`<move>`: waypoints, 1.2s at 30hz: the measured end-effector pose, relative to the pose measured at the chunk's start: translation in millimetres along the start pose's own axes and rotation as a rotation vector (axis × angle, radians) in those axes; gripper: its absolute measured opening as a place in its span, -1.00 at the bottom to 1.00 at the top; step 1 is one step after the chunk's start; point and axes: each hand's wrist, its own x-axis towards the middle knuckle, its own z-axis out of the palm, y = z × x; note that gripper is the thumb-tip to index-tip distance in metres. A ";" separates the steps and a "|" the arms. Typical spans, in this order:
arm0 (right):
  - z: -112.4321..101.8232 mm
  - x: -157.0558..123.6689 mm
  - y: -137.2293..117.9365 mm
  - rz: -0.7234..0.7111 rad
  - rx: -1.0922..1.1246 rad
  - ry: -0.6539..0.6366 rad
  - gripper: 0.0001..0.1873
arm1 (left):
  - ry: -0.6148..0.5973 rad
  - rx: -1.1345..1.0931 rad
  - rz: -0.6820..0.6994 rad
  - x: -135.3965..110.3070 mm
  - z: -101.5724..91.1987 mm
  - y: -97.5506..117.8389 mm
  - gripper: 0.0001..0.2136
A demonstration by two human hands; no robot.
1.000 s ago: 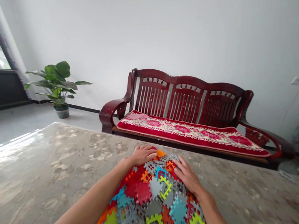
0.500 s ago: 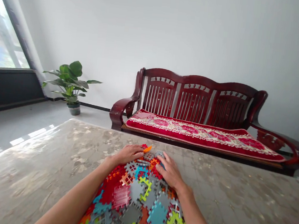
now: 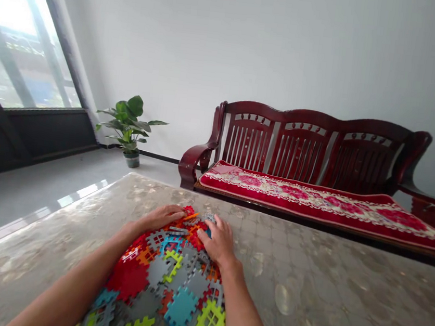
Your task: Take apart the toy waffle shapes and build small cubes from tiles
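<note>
A heap of interlocking plastic tiles [image 3: 158, 270] with notched edges lies on the table between my forearms. My left hand [image 3: 162, 217] rests along the heap's far left side, fingers extended and close together, beside a red tile [image 3: 188, 210] and an orange piece [image 3: 191, 216]. At the far right side my right hand [image 3: 218, 238] lies with fingers apart, touching red and grey tiles at the heap's edge. Neither hand is closed around a piece. Nearer me are a large red tile [image 3: 129, 278], a blue tile [image 3: 181, 308] and a lime-green window tile [image 3: 210, 323].
The table [image 3: 305, 288] has a patterned, glossy grey-beige cover. Beyond its far edge stands a dark red wooden bench [image 3: 197, 163] with a red floral cushion [image 3: 315, 200]. A potted plant [image 3: 131, 159] is on the floor at the left, near a window [image 3: 30, 47].
The view has turned, so bench, plant and window appear further right. Both hands and the heap now sit further left in the picture. The hands keep much the same placement on the heap.
</note>
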 end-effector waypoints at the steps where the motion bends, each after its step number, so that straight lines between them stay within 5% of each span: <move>1: 3.7 1.7 -3.6 0.003 0.023 0.012 -0.45 | 0.010 0.004 -0.021 -2.5 -4.0 -1.5 -0.46; 5: 3.9 0.8 0.3 0.016 0.244 0.087 -0.46 | 0.118 0.096 -0.067 -19.3 -14.0 15.5 -0.44; 9: -22.8 -19.5 27.1 0.035 0.551 0.177 -0.28 | 0.237 0.273 -0.061 -53.3 4.6 73.0 -0.52; 15: -75.3 -85.5 77.9 0.196 0.682 0.258 -0.35 | 0.092 0.342 0.110 -111.8 96.8 187.9 -0.50; 18: -92.7 -121.7 103.2 0.213 0.586 0.329 -0.44 | 0.081 0.407 0.250 -123.5 143.3 219.5 -0.45; 21: -104.3 -154.2 128.7 0.188 0.438 0.396 -0.53 | 0.109 0.506 0.253 -122.5 170.8 222.7 -0.45; 24: -110.4 -180.1 150.3 0.184 0.301 0.434 -0.56 | 0.154 0.573 0.208 -119.8 177.0 209.7 -0.49; 36: -107.6 -196.7 158.9 0.137 0.117 0.465 -0.63 | 0.163 0.597 0.296 -133.0 140.9 165.6 -0.56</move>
